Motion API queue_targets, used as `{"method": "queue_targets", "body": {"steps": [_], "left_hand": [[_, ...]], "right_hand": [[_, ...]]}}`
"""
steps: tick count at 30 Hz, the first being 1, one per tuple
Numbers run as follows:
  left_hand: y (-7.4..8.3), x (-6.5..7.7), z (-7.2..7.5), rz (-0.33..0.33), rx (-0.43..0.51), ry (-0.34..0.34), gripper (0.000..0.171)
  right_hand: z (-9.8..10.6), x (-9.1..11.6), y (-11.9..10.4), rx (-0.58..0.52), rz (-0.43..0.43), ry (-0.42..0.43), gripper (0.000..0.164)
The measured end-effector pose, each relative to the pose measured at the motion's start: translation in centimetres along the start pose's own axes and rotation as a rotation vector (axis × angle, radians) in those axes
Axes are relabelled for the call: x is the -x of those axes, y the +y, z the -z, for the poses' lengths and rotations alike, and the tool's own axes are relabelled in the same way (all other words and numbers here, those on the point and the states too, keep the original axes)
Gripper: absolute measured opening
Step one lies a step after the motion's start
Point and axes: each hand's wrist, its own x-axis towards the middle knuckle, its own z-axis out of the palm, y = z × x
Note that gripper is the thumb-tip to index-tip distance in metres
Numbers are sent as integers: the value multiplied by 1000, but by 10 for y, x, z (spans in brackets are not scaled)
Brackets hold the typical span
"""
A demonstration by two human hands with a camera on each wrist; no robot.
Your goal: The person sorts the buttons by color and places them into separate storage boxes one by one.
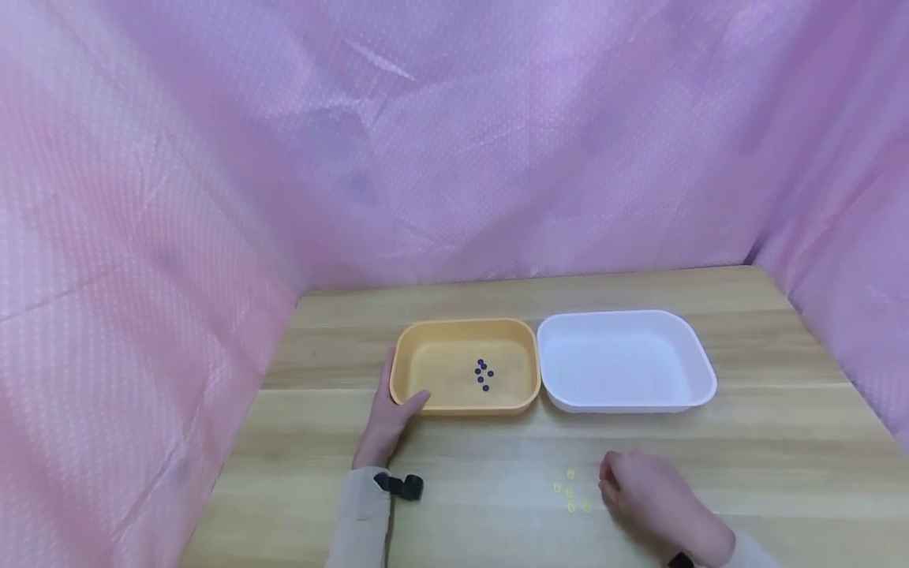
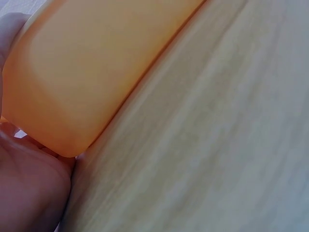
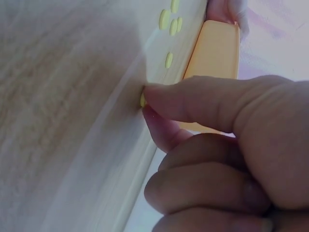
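Note:
My left hand (image 1: pixel 383 418) grips the near left corner of a yellow-orange tray (image 1: pixel 440 375), its thumb over the rim and the other fingers along the outer wall. Several small dark blue discs (image 1: pixel 480 379) lie inside that tray. On the table in front, the thumb and index finger of my right hand (image 1: pixel 649 491) pinch a small yellow disc (image 3: pixel 143 99) at the tabletop; the other fingers are curled in. Just left of this hand, several more yellow discs (image 1: pixel 569 492) are scattered on the wood.
A white tray (image 1: pixel 625 363) stands right beside the yellow-orange one, with nothing visible inside. Both are on a light wooden table (image 1: pixel 469 489). Pink-purple sheeting (image 1: pixel 454 158) hangs behind the table and along its sides.

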Motion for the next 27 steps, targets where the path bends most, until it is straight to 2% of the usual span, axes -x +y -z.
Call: {"method": "queue_targets", "body": {"steps": [4,7,15,19,27], "left_hand": [[-3,1,0,22,2,2,101],[-5,1,0,44,14,-2,101],[-5,0,-2,11,24,9,99],[-5,0,-2,13,18,19,99],[-8,-1,-1,9,12,31,99]], "right_hand": [[-7,3,1,85,52,76,22],[-10,4,1,118,59,97,28],[-12,3,1,140,89,119,25],[-13,4,1,153,117,120,24],[-11,5,0,154,116,125,24]]}}
